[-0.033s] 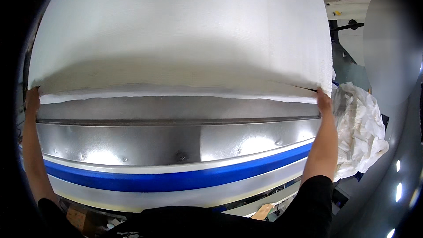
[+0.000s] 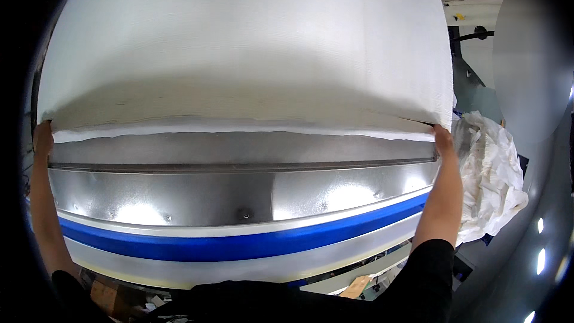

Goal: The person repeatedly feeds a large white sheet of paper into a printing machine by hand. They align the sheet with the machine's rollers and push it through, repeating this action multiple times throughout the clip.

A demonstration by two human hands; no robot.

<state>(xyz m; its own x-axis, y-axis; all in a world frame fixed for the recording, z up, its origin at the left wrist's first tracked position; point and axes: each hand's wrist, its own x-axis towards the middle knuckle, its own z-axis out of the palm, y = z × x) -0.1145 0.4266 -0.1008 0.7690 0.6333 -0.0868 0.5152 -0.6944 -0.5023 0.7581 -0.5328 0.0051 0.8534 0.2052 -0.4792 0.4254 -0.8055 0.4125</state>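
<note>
A wide sheet of white cloth [image 2: 251, 36] spreads away from me, its near edge forming a loose fold across the full width. At that edge's left end, my left hand [image 2: 43, 137] is closed on the cloth. My right hand [image 2: 443, 139] grips the corresponding right end, fingers partly tucked out of sight. Between my arms the fold hangs slightly slack over a grey metal surface [image 2: 239, 149]. Both arms are stretched out wide and nearly straight.
Nearer me run a shiny riveted metal panel [image 2: 203, 197], a bright blue strip [image 2: 209, 247] and a pale front edge [image 2: 197, 271]. Crumpled white plastic sheeting [image 2: 487, 179] is heaped on the right. A small tan piece [image 2: 357, 287] lies below, near my body.
</note>
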